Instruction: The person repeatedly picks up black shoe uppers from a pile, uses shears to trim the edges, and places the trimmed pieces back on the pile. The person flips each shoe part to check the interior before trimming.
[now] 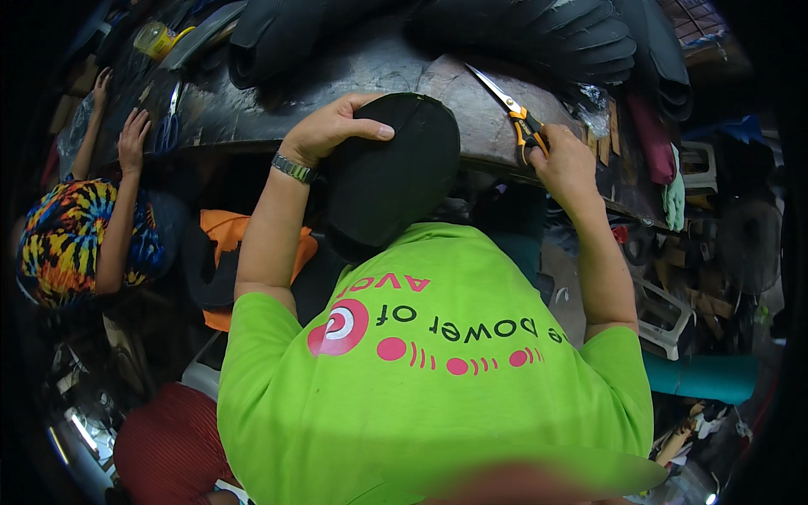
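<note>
My left hand (338, 126) grips the upper left edge of a black oval piece of sheet material (391, 168), thumb lying across its face. A faint seam line runs down the piece from its top rim, and its lower end rests near my green shirt. The fingers behind the piece are partly hidden. My right hand (568, 160) is closed round the orange and black handles of a pair of scissors (528, 129). Their blades point up and left over the table edge, looking closed or nearly so, and they are apart from the black piece.
The dark, worn worktable (337, 109) carries layered black sheets (539, 38), a rolled black sheet (261, 42), blue-handled scissors (170, 126) and a yellowish jar (155, 39). At the left, another person in a multicoloured shirt (84, 240) reaches over the table. A pale stool (665, 320) stands at right.
</note>
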Demonstrator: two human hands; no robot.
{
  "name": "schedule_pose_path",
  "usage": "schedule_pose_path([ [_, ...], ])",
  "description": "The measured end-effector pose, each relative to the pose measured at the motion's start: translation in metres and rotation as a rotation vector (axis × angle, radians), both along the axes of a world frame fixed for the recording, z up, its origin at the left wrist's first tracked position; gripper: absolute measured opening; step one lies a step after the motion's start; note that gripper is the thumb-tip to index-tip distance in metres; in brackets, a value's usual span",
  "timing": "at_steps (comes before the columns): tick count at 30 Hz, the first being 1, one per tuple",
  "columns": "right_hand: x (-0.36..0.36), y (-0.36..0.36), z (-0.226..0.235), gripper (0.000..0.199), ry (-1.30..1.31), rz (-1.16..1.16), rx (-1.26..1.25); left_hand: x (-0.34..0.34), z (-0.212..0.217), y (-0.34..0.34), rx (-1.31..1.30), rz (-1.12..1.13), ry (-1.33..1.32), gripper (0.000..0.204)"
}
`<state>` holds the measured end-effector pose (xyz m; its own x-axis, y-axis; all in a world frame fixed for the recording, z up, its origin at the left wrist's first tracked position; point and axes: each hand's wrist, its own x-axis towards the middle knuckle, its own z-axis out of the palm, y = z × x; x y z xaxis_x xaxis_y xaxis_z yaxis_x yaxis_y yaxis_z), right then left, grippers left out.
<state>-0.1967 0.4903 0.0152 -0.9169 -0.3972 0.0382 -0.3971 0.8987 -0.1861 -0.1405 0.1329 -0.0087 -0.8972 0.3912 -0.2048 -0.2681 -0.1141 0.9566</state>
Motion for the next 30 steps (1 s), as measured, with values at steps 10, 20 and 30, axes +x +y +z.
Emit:
schedule_pose_path([
  [10,0.011,0.016,0.014,0.032,-0.809,0.102,-0.924,0.007,-0.007,-0.013,0.202,0.124,0.009,0.037],
  [20,0.028,-0.015,0.024,0.044,0.246,0.262,-0.241,-0.002,0.006,-0.009,0.225,0.132,-0.103,0.039],
  [30,0.029,-0.032,0.013,0.046,0.366,0.277,-0.204,-0.001,0.01,-0.006,0.277,0.119,-0.14,0.038],
])
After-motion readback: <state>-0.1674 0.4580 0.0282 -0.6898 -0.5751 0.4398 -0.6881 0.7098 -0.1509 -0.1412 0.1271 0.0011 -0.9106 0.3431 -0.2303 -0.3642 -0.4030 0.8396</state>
